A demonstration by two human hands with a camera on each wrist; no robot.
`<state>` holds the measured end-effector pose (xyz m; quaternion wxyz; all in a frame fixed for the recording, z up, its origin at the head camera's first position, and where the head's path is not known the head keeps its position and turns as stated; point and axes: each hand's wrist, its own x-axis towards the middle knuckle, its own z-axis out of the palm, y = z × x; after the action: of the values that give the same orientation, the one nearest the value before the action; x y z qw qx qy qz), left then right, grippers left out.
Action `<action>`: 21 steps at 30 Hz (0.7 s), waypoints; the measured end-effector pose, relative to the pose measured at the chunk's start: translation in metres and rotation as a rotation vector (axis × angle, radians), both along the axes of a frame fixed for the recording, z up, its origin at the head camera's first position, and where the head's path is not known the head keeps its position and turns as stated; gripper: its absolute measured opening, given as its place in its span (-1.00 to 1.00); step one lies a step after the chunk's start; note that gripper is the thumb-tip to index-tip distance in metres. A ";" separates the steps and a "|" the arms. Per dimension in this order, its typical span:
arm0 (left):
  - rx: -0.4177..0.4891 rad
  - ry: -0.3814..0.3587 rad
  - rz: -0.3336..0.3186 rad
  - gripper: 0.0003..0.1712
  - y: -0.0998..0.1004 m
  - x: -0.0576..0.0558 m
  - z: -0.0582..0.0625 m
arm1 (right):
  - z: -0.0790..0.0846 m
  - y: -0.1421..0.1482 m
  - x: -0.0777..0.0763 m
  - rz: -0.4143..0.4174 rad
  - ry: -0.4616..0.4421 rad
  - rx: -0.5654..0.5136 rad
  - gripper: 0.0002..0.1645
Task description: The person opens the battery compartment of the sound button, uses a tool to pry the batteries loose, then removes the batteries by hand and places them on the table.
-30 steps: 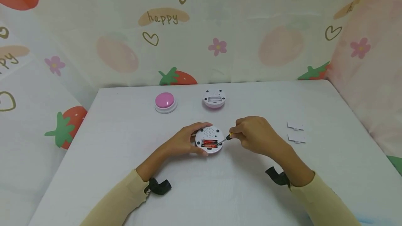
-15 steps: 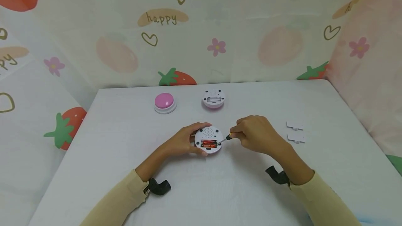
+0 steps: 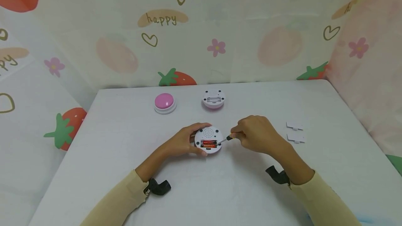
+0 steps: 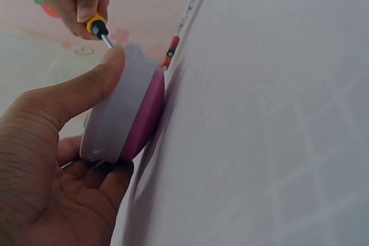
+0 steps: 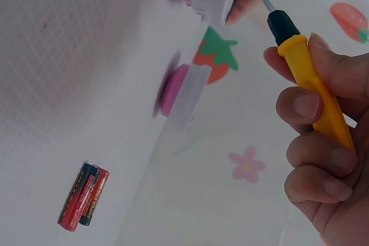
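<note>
My left hand (image 3: 180,143) grips a round white push button (image 3: 208,132) from its left side, thumb at the near rim and fingers round the far one. The button lies underside up, its pink dome (image 4: 145,116) facing the table in the left wrist view. Two red batteries (image 3: 208,144) fill its uncovered compartment. My right hand (image 3: 255,133) holds a screwdriver (image 5: 314,87) by its yellow handle, fingers wrapped round it. The metal shaft (image 3: 223,141) slants down to the left, its tip at the right end of the compartment.
Behind stand another pink-topped button (image 3: 164,101) and an overturned button (image 3: 214,99) with a bare battery slot. Two white battery covers (image 3: 295,132) lie at the right. Two loose batteries (image 5: 83,197), red and dark, show on the table in the right wrist view.
</note>
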<state>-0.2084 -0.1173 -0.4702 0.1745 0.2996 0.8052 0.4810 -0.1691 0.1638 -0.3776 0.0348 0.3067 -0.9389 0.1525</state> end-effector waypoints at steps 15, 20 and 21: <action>-0.012 -0.008 0.000 0.07 0.000 -0.001 0.000 | 0.003 -0.002 0.005 0.010 0.036 0.047 -0.87; -0.019 -0.012 0.000 0.06 0.000 0.000 0.003 | 0.003 -0.004 0.006 0.021 0.040 0.054 -0.88; -0.021 -0.011 0.001 0.07 0.000 0.000 0.003 | 0.003 -0.004 0.006 0.023 0.044 0.056 -0.89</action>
<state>-0.2088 -0.1169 -0.4675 0.1819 0.2950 0.8093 0.4743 -0.1633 0.1600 -0.3750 0.0453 0.3217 -0.9381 0.1199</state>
